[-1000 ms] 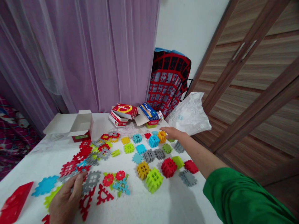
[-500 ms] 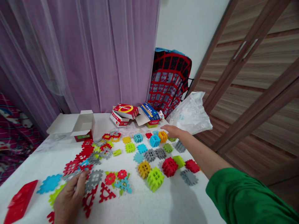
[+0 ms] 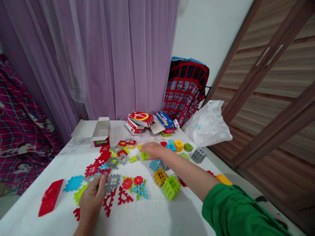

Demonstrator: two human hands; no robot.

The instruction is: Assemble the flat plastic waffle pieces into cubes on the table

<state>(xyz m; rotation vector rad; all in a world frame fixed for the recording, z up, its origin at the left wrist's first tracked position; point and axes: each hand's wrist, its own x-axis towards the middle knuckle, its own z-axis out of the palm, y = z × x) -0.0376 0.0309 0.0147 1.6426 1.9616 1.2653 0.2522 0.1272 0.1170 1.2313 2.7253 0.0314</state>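
Many coloured plastic interlocking tiles and small cubes lie spread on a white table (image 3: 152,216). My right hand (image 3: 153,150) reaches across the middle of the spread, fingers bent down over a lime green tile (image 3: 144,155) and touching it. My left hand (image 3: 92,196) rests near the front left, fingers curled on a grey grid tile (image 3: 112,182), with red triangle pieces (image 3: 122,197) beside it. A lime green cube (image 3: 171,187) and a yellow cube (image 3: 160,176) sit just below my right forearm.
Opened cardboard boxes (image 3: 141,119) and a white open box (image 3: 101,132) stand at the table's far edge. A white plastic bag (image 3: 209,124) lies at the right edge. A red flat piece (image 3: 50,197) sits front left. Purple curtain behind, wooden doors on the right.
My right hand has swung left from the orange cube at the far right to the lime green tile in the middle. The camera has shifted; the left hand stays on the grey tile.
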